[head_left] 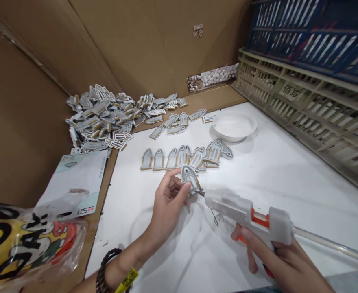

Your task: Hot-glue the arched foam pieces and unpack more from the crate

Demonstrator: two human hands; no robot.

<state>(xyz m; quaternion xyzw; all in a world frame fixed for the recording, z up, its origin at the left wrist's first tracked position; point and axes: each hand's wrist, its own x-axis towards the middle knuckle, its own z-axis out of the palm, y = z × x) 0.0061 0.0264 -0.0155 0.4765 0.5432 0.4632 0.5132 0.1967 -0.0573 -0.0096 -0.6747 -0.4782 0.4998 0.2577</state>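
- White dish (234,122) as my landmark: the small arched piece (186,175) is nearer me and to its left, raised over the worktop (276,175).
- My left hand (166,207) pinches that piece, thumb in front, the other fingers curled beside and behind it.
- My right hand (281,256) has its fingers wrapped round the grip of a glue gun (229,205), near the orange trigger; I cannot tell how hard they squeeze. Nozzle and piece meet at its lower edge, or nearly so.
- To do this well, I'd hold the piece by its sides, thumb away from the hot tip, steady the nozzle at a slight slant and squeeze lightly, so glue doesn't flood the edge or string.
- The dish shows its white inner surface. Left of it and nearer me, grey arched pieces (158,159) stand in a row, some overlapping; a heap (99,116) lies far left of it.
- Right of the dish, a blue slatted crate (313,30) sits above a beige one (289,95); I can't make out their contents. Behind the dish, small white balls (217,76) show through a cardboard opening.
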